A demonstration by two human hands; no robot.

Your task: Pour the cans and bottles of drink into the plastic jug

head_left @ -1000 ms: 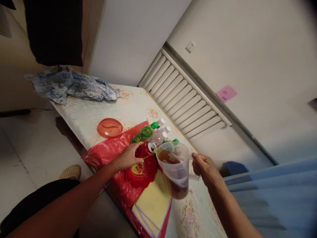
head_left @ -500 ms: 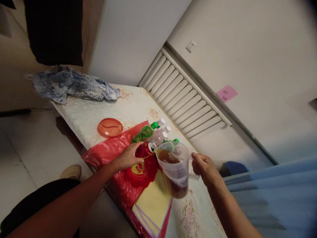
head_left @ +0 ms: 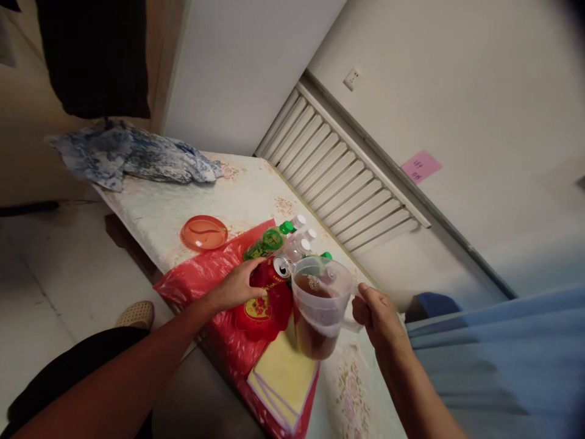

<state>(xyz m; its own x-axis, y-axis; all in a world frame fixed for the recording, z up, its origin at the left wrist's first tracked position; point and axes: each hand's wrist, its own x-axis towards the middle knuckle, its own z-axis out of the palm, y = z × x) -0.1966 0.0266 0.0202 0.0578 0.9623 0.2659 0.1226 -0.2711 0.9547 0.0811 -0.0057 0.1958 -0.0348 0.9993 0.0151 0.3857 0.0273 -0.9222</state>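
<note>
My left hand [head_left: 240, 285] is wrapped round a red drink can [head_left: 269, 272], whose silver top with an open mouth tilts toward the pitcher. By its handle, my right hand [head_left: 381, 311] grips a clear plastic pitcher [head_left: 322, 311] part full of brown liquid with some bubbles. The pitcher leans a little toward the can, its spout right beside the can's top; whether they touch I cannot tell. Below the can lies a red scalloped dish [head_left: 258, 314] with a yellow print. A folded yellow cloth [head_left: 286, 381] with purple edging lies under the pitcher.
A red plastic sheet [head_left: 196, 274] covers part of the flowered tablecloth [head_left: 247, 198]. Green-capped and white-capped bottles [head_left: 269, 241] stand behind the can. An orange round dish [head_left: 204, 233] is to the left, a blue-white cloth [head_left: 155, 158] beyond. A radiator [head_left: 347, 177] runs along the wall.
My right hand has tipped the pitcher back slightly more upright, and its spout has shifted up and a little right by the can's top. My left hand keeps hold of the can.
</note>
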